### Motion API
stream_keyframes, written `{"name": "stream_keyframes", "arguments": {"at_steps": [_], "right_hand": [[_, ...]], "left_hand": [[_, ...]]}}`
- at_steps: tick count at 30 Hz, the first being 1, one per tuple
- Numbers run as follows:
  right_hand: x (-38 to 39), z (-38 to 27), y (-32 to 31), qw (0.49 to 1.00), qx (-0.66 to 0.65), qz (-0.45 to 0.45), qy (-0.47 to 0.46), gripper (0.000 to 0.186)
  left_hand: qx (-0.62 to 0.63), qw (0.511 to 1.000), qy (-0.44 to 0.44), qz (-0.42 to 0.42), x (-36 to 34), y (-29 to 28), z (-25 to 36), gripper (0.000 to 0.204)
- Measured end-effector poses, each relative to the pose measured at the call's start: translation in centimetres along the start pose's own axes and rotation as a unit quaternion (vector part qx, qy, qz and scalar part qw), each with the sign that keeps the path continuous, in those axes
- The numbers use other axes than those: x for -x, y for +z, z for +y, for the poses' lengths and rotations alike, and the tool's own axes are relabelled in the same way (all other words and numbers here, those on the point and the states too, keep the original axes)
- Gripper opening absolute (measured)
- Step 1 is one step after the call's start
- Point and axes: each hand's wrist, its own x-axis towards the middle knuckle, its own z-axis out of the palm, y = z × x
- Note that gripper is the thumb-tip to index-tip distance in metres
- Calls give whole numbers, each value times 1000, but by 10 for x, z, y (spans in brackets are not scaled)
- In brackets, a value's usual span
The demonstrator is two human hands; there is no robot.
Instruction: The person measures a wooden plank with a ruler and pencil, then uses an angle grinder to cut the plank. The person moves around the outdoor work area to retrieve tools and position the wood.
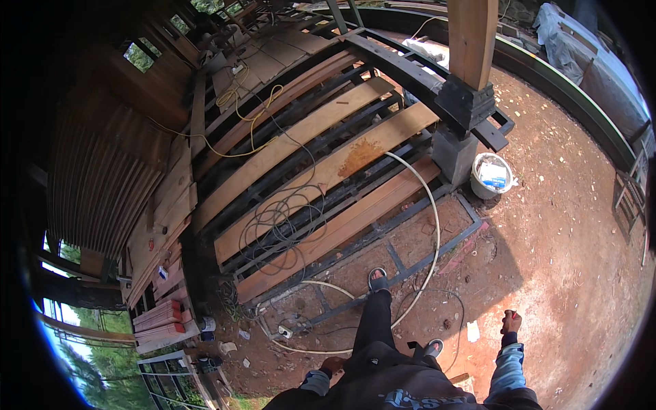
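Observation:
My right hand (511,322) hangs out to the right over the reddish dirt ground, its fingers curled closed. A tiny red spot shows at the fingers, too small to name. By my left thigh is my left hand (333,365), small in view, with its fingers hidden. Neither hand touches the planks. Ahead of me, wooden planks (321,184) lie across a black metal floor frame (395,256). A loose coil of dark cable (283,222) rests on them, and a pale hose (437,225) curves over the frame's edge and around my front foot.
A white bucket (490,179) with packets inside stands beside the concrete base of a wooden post (470,48). Yellow cord (253,102) lies on the far planks. At left are stacked boards (160,318) and leaning slats (102,184). A power socket (285,332) sits near the hose.

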Motion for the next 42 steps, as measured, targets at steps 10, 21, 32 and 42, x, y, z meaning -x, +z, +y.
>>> {"name": "stream_keyframes", "arguments": {"at_steps": [10, 21, 32, 42], "right_hand": [[32, -132, 256, 927, 287, -80, -226, 15], [-141, -279, 405, 874, 338, 85, -340, 18], [-60, -946, 738, 749, 193, -213, -597, 21], [36, -1327, 970, 707, 30, -197, -679, 27]], "left_hand": [[302, 928, -54, 211, -147, -327, 104, 30], [189, 955, -70, 218, -311, -590, 275, 33], [427, 887, -24, 172, -302, -616, 329, 35], [-256, 947, 16, 194, -451, -840, 269, 50]]}}
